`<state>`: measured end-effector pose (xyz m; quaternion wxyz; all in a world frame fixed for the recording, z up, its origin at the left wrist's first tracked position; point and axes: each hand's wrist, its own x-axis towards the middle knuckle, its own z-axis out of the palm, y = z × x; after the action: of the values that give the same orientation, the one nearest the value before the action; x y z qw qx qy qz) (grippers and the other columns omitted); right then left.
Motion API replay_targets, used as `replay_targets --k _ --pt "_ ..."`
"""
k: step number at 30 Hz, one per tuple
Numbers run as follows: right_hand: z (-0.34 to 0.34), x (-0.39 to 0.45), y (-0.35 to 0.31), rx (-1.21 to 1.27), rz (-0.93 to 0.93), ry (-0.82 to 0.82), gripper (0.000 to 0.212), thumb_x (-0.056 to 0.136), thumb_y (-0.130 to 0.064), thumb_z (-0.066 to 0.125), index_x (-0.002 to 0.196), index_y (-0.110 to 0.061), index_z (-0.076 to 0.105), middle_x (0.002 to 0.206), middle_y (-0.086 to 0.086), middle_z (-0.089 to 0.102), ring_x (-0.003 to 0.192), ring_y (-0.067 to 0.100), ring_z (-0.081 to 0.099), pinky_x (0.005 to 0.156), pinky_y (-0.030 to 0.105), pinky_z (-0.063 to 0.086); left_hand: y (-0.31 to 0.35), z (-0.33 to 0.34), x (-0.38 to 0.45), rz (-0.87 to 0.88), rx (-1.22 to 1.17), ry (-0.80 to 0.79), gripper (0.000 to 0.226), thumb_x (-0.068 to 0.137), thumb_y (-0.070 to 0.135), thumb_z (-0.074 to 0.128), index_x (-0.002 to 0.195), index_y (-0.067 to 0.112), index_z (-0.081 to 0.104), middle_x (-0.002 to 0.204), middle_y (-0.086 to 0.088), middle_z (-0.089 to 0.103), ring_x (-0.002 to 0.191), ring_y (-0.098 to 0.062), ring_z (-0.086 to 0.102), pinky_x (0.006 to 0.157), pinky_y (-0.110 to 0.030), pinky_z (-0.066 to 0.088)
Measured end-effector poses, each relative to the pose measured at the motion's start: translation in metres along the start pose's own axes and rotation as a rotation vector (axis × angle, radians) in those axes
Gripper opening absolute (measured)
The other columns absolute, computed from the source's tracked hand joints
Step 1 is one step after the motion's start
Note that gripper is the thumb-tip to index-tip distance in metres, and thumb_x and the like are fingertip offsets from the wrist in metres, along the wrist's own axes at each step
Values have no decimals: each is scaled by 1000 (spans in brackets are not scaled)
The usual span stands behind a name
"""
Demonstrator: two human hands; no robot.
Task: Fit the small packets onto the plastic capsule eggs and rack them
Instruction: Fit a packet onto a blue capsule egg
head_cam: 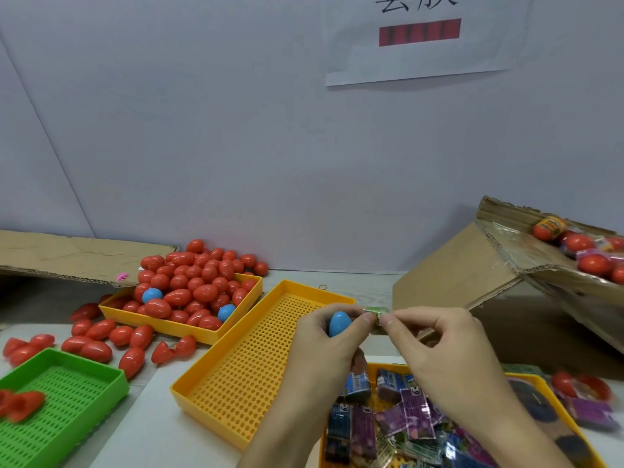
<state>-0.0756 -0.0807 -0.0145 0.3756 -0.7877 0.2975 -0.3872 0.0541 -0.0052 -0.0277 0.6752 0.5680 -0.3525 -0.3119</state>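
My left hand (326, 346) grips a blue capsule egg (339, 323) above the right edge of an orange perforated rack tray (236, 373). Its thumb and forefinger also pinch one end of a small green packet (375, 315). My right hand (435, 352) pinches the packet's other end, just right of the egg. Under my hands sits an orange tray (553, 390) heaped with several purple and blue packets (415, 417). Farther left, another orange tray (182, 327) holds a pile of red eggs (199, 282) with two blue ones.
A green perforated tray (67, 400) with red egg halves lies at front left. Loose red eggs (101, 336) are scattered beside it. A tilted cardboard box (472, 271) at right holds wrapped eggs (587, 255). Flat cardboard (67, 255) lies at back left against the wall.
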Motion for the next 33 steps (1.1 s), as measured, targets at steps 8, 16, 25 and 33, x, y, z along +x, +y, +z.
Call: replay_targets --k 8,16,25,33 --pt "3 2 -1 130 31 4 17 83 -47 63 82 -35 76 76 -20 72 76 -3 64 64 9 47 1 -1 0 62 -29 30 6 88 15 73 82 17 73 64 -3 58 47 -14 50 48 -20 45" --pt "0 3 -5 345 107 20 26 71 -54 59 79 -36 75 77 -16 74 71 -7 65 58 11 48 3 2 -1 127 -26 23 8 88 18 72 82 24 73 62 -1 61 49 -15 54 51 -21 48" --pt "0 2 -6 386 75 -4 31 65 -57 63 84 -35 75 83 -14 75 79 -3 67 62 8 48 4 2 -1 113 -41 62 8 87 20 73 84 27 75 60 0 61 47 -14 54 49 -20 48" --pt "1 3 -1 320 156 51 6 81 -34 71 79 -30 75 73 -13 73 69 -4 65 55 11 47 1 2 0 87 -29 -20 4 87 20 73 85 17 75 68 0 64 49 -15 56 52 -21 48"
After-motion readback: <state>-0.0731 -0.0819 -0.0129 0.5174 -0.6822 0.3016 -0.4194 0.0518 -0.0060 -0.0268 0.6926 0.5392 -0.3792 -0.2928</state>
